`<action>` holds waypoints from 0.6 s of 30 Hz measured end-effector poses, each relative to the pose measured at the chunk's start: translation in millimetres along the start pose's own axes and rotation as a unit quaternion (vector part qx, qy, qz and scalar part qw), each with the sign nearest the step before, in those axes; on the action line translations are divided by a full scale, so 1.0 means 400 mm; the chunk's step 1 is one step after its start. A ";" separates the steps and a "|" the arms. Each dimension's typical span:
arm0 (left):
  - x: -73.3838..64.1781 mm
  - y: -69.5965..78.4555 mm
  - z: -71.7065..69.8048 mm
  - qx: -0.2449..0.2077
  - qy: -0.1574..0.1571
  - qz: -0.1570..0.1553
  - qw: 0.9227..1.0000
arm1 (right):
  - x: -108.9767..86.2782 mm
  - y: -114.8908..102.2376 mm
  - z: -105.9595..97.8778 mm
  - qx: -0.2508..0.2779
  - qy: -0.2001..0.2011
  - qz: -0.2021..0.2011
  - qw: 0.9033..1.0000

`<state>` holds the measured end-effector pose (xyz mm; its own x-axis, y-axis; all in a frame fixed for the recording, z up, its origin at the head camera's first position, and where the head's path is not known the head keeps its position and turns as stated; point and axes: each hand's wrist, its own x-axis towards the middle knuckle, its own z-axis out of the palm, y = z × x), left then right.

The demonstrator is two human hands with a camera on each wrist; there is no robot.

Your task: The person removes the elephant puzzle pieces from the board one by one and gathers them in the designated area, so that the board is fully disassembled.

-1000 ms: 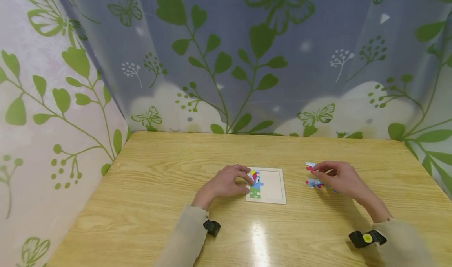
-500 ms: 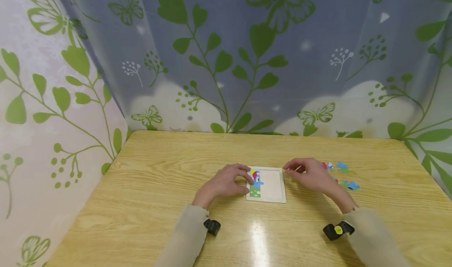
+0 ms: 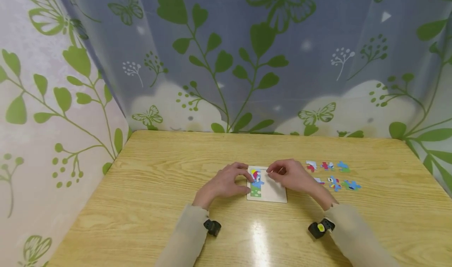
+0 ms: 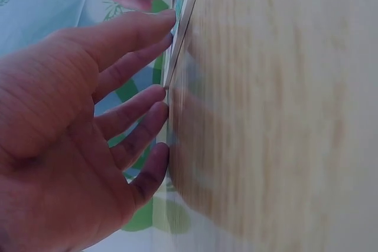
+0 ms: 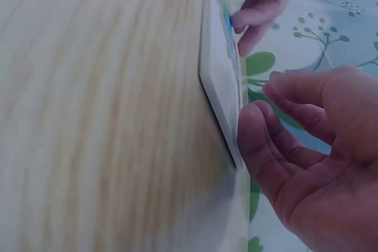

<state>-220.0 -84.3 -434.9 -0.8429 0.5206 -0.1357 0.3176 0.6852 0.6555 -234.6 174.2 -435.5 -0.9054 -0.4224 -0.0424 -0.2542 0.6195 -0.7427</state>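
Observation:
A pale square jigsaw tray (image 3: 273, 189) lies on the table, its left strip filled with picture pieces (image 3: 256, 191) showing a blue character over green. My left hand (image 3: 225, 181) rests at the tray's left side, its bent fingertips touching the edge and the pieces. Over the tray's upper right part hovers my right hand (image 3: 294, 176), thumb and fingers loosely curved. In the right wrist view, no piece shows between the fingers of the right hand (image 5: 319, 151), which are close to the tray's edge (image 5: 215, 81). The right hand hides part of the tray.
Loose jigsaw pieces lie right of the tray in two rows, among them a red and white piece (image 3: 312, 165), a blue and green piece (image 3: 343, 167) and a blue piece (image 3: 334, 183). A patterned curtain (image 3: 226, 82) hangs behind the wooden table (image 3: 169, 157).
My right hand has moved left from the loose pieces to over the tray, uncovering the loose pieces. My left hand has stayed at the tray's left edge.

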 end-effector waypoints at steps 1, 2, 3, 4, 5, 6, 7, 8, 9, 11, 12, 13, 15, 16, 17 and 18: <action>0.000 0.001 0.000 0.003 -0.001 -0.003 1.000 | 0.004 -0.002 0.003 0.005 -0.004 0.002 1.000; 0.000 0.002 0.001 0.007 -0.001 -0.006 1.000 | 0.007 -0.003 0.006 0.009 -0.008 0.002 1.000; 0.000 0.003 0.002 0.010 -0.001 -0.009 1.000 | 0.010 -0.005 0.008 0.011 -0.012 -0.001 1.000; 0.001 0.005 0.004 0.013 -0.002 -0.015 1.000 | 0.013 -0.004 0.010 0.010 -0.016 -0.004 1.000; 0.002 0.007 0.006 0.017 -0.001 -0.019 1.000 | 0.016 -0.003 0.012 0.006 -0.016 -0.007 1.000; 0.003 0.008 0.009 0.022 0.000 -0.024 0.999 | 0.019 -0.004 0.014 0.001 -0.018 -0.014 1.000; 0.003 0.009 0.011 0.025 0.002 -0.028 0.999 | 0.022 -0.003 0.016 -0.003 -0.018 -0.019 1.000; 0.003 0.011 0.011 0.025 0.004 -0.031 0.999 | 0.024 -0.003 0.018 -0.010 -0.019 -0.023 1.000; 0.002 0.011 0.013 0.024 0.006 -0.032 0.999 | 0.026 -0.003 0.020 -0.015 -0.021 -0.026 0.999; 0.001 0.010 0.014 0.021 0.010 -0.032 0.999 | 0.030 -0.002 0.024 -0.025 -0.021 -0.029 0.999; 0.001 0.010 0.014 0.018 0.012 -0.031 0.999 | 0.032 -0.003 0.026 -0.028 -0.023 -0.030 0.999; 0.000 0.010 0.014 0.014 0.013 -0.029 0.999 | 0.033 -0.004 0.028 -0.031 -0.025 -0.029 0.999; 0.001 0.008 0.016 0.009 0.017 -0.024 1.000 | 0.035 -0.006 0.031 -0.032 -0.028 -0.027 0.999; 0.000 0.008 0.016 0.008 0.018 -0.024 1.000 | 0.036 -0.007 0.032 -0.031 -0.029 -0.027 0.999; 0.000 0.008 0.015 0.006 0.018 -0.024 1.000 | 0.037 -0.009 0.033 -0.032 -0.030 -0.027 0.999; -0.001 0.009 0.015 0.004 0.019 -0.025 1.000 | 0.038 -0.010 0.035 -0.031 -0.031 -0.027 0.999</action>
<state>-215.9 -79.0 -437.2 -0.8737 0.4662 -0.1392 0.2786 0.7139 0.6424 -242.6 156.0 -442.5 -0.8679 -0.4946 -0.0456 -0.3246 0.6344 -0.7016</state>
